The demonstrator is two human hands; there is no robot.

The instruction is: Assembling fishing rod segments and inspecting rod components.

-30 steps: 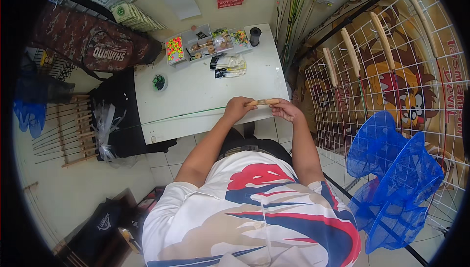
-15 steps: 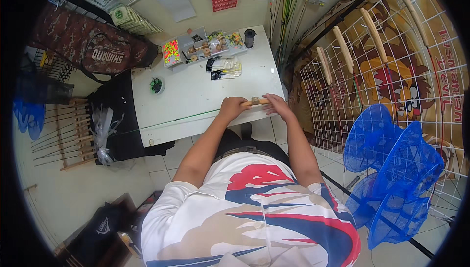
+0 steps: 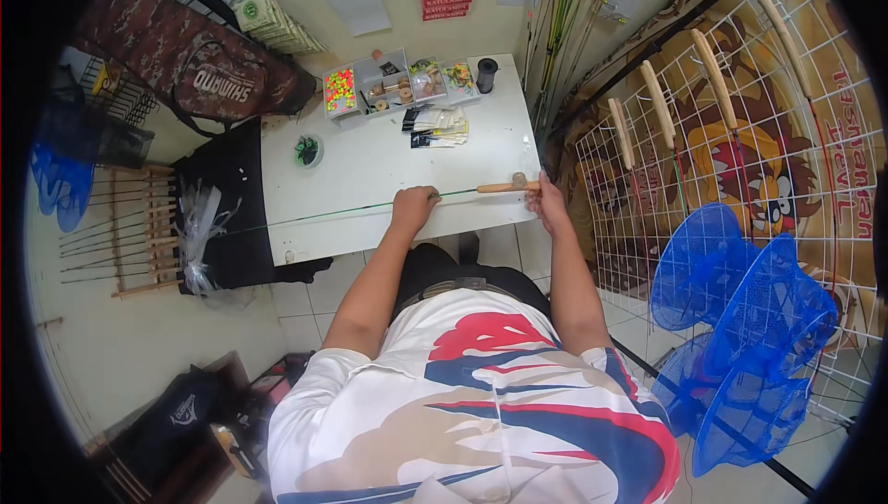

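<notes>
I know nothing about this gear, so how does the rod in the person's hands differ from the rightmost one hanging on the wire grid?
The held rod stretches sideways over the table; the hanging rod runs steeply down the wire grid. The held rod's shaft is green; the hanging rod's is red. The held rod's handle carries a round fitting; the hanging rod's looks plain. Both have pale, wood-coloured handles.

Left grip (image 3: 413,206) moved from handle (image 3: 499,188) to green shaft (image 3: 458,192).
</notes>
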